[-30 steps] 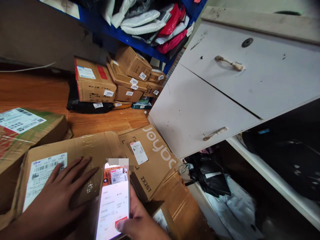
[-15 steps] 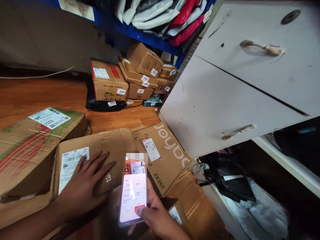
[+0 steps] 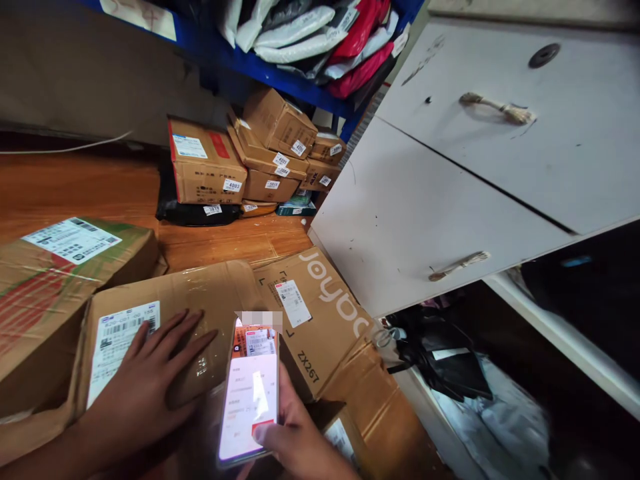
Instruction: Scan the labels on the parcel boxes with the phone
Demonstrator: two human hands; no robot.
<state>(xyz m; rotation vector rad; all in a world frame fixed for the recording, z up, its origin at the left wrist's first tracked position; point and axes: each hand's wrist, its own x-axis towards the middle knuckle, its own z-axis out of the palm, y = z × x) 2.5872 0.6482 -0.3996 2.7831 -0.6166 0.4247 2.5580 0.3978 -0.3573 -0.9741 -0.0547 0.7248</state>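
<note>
The phone [image 3: 250, 393] is sitting in the right hand [image 3: 295, 443], low down near the near edge of the wooden floor [image 3: 75, 187]. Its screen is glowing white and orange. The fingers are wrapping round the back of the phone and the thumb is pressing on the bottom of the screen.

The left hand [image 3: 145, 393] is lying flat on top of a big brown box [image 3: 200, 293], just beside the phone. Its fingers are spread out and not gripping anything. The fingertips are resting next to a white label [image 3: 117, 343] on the box.

A second brown box with white letters [image 3: 325, 320] is touching the big brown box on its right side and is leaning up a little. Another box with red and green print [image 3: 65, 280] is lying at the left edge of the floor.

Farther back, a pile of small boxes [image 3: 240, 163] is sitting at the far edge of the floor, with a flat black bag [image 3: 190, 215] under one of them. Above the pile, a blue shelf [image 3: 280, 73] is holding white and red soft bags [image 3: 320, 40].

On the right, a white cupboard [image 3: 425, 220] with string handles [image 3: 457, 265] is standing just beside the boxes. Dark bags [image 3: 440, 360] are lying inside its open bottom part.
</note>
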